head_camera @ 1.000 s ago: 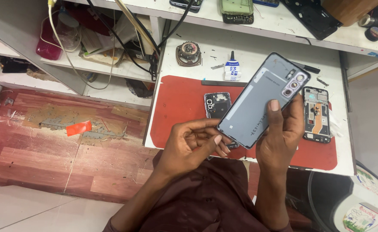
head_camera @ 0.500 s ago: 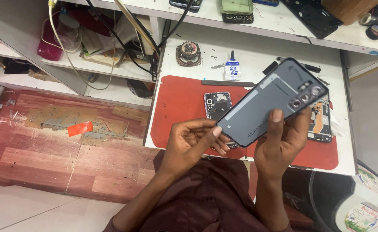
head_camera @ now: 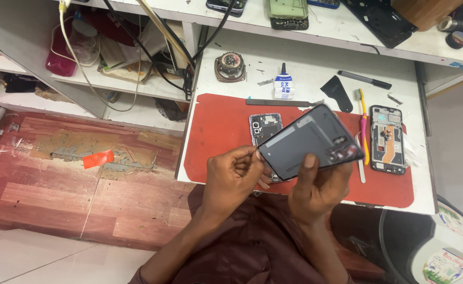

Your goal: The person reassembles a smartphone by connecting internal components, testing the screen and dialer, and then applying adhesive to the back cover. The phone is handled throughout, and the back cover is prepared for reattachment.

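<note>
Both hands hold a grey phone back cover (head_camera: 310,141) above a red work mat (head_camera: 215,142). My right hand (head_camera: 318,186) grips its lower edge, thumb pressed on the face. My left hand (head_camera: 234,176) pinches the cover's left corner. The cover is tilted, its camera cut-out toward the right. Under it, an opened phone body (head_camera: 264,125) lies on the mat, partly hidden. A second opened phone frame (head_camera: 387,139) lies at the mat's right end.
On the white bench sit a glue tube (head_camera: 282,85), a round speaker part (head_camera: 230,66), a metal strip (head_camera: 273,102), a black pick (head_camera: 338,92), a pen (head_camera: 364,80) and a yellow-handled brush (head_camera: 362,126). Cables and phones crowd the shelves above. A wooden floor lies left.
The back cover has tipped from steeply upright to nearly flat, its camera end swinging down to the right. Both hands kept their hold.
</note>
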